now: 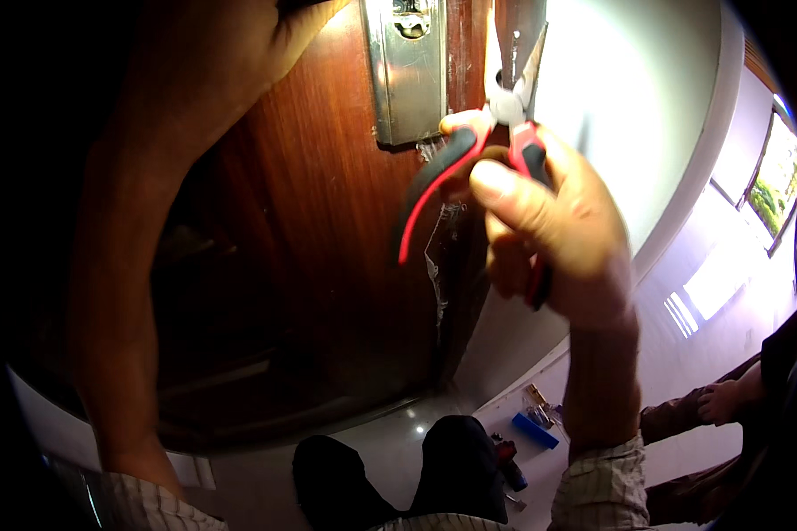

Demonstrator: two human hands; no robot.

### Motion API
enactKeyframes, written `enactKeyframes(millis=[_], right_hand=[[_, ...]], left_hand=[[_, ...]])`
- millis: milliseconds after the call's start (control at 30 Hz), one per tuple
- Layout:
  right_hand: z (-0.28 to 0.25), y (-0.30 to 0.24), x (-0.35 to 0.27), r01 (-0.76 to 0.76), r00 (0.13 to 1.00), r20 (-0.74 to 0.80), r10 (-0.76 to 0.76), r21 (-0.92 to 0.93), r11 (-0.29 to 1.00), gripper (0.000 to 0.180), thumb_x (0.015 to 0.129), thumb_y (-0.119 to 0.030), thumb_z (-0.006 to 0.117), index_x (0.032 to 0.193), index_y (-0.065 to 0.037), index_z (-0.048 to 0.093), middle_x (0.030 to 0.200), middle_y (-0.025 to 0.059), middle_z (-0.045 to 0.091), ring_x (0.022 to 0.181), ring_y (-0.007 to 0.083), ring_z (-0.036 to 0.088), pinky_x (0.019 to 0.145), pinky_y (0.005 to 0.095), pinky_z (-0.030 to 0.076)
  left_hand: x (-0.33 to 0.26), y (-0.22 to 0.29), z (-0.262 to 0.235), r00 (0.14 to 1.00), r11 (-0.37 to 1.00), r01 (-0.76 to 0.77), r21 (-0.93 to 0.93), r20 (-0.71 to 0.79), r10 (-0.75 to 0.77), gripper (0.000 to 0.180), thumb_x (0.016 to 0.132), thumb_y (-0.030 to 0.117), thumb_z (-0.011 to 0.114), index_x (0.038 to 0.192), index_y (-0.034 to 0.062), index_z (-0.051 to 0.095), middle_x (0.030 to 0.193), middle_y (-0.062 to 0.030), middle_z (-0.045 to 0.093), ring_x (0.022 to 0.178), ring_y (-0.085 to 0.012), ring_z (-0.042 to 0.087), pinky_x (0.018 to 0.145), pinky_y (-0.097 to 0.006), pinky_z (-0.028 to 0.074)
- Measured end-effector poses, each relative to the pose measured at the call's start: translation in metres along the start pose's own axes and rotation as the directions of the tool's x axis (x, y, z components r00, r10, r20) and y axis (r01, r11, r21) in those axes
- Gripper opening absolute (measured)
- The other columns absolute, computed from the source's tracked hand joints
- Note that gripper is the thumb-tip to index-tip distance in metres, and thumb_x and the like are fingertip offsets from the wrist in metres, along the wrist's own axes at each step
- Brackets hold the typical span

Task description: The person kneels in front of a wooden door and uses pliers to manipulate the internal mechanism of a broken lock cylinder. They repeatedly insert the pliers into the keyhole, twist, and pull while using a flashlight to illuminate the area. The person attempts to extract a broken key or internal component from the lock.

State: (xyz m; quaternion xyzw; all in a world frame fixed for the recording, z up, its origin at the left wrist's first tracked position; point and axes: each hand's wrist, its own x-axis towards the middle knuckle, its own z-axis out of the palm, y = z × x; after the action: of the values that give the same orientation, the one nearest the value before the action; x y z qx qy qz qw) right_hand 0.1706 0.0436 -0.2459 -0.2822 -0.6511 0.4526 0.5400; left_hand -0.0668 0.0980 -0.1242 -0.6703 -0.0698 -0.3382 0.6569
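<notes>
Here, red-handled pliers point(506, 108) are clasped in the right hand point(580, 226) near the edge of the door point(301, 265), between lock plate point(411, 93) and wall point(633, 115). Across open space, the left hand point(266, 40) is cropped; its grip cannot be told.

A white wall point(633, 115) rose on the right, lit so strongly near the top that its surface washed out, and it ended in a rounded pale edge point(728, 97). Beyond it, a glossy pale floor point(651, 354) stretched toward a window point(773, 173) with greenery point(769, 202) outside, and a bright reflection point(717, 279) lay across the shine. Lower left, what seemed the same flooring curved into deep shadow.
</notes>
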Motion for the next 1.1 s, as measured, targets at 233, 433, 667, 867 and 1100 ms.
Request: enactKeyframes(millis=[233,433,667,867,1100], right_hand=[[0.005,-0.031,0.008,-0.133,0.990,0.072,0.119,0.240,0.962,0.041,0.107,-0.030,0.052,0.127,0.006,0.053,0.088,0.0169,0.071,0.077,0.0234,0.073,0.057,0.0286,0.057],[-0.009,-0.039,-0.010,-0.149,0.980,0.092,0.178,-0.263,0.953,0.035,0.105,-0.031,0.061,0.115,0.002,0.065,0.089,0.0154,0.073,0.075,0.0227,0.075,0.066,0.0344,0.063],[-0.056,-0.063,0.016,0.125,0.988,0.155,-0.014,-0.737,0.665,0.033,0.102,-0.030,0.064,0.104,0.002,0.072,0.083,0.0111,0.072,0.069,0.0144,0.070,0.059,0.0272,0.057],[-0.051,-0.057,0.013,0.079,0.996,0.001,-0.094,-0.548,0.833,0.039,0.100,-0.035,0.065,0.093,0.003,0.072,0.075,0.0100,0.070,0.064,0.0145,0.069,0.058,0.0280,0.055],[-0.034,-0.081,0.020,-0.168,0.956,0.224,0.190,-0.112,0.979,0.035,0.100,-0.023,0.062,0.108,0.010,0.068,0.107,0.0306,0.072,0.095,0.0327,0.076,0.074,0.0405,0.064]], left_hand=[[0.005,-0.010,-0.014,0.998,0.999,0.036,0.008,0.043,-0.036,0.017,0.074,0.003,0.077,0.087,0.0004,0.066,0.130,-0.0185,0.058,0.113,-0.0384,0.055,0.094,-0.047,0.048],[0.014,-0.004,-0.004,0.998,0.999,0.046,-0.023,0.034,-0.045,0.016,0.076,0.003,0.076,0.089,0.0008,0.066,0.131,-0.0184,0.057,0.114,-0.0385,0.055,0.095,-0.047,0.047],[0.016,0.009,-0.013,0.989,0.985,0.148,-0.092,0.028,-0.146,0.013,0.079,0.004,0.076,0.086,0.0010,0.066,0.132,-0.0171,0.057,0.115,-0.0369,0.055,0.095,-0.046,0.047],[0.018,0.005,-0.014,0.989,0.991,0.126,-0.031,0.079,-0.124,0.015,0.078,0.007,0.078,0.084,0.0004,0.066,0.131,-0.0171,0.058,0.114,-0.0366,0.055,0.095,-0.046,0.047],[0.012,-0.008,-0.022,0.994,0.992,0.105,-0.069,0.048,-0.102,0.014,0.077,0.005,0.076,0.086,0.0012,0.065,0.130,-0.0177,0.058,0.115,-0.0378,0.056,0.096,-0.046,0.047]])
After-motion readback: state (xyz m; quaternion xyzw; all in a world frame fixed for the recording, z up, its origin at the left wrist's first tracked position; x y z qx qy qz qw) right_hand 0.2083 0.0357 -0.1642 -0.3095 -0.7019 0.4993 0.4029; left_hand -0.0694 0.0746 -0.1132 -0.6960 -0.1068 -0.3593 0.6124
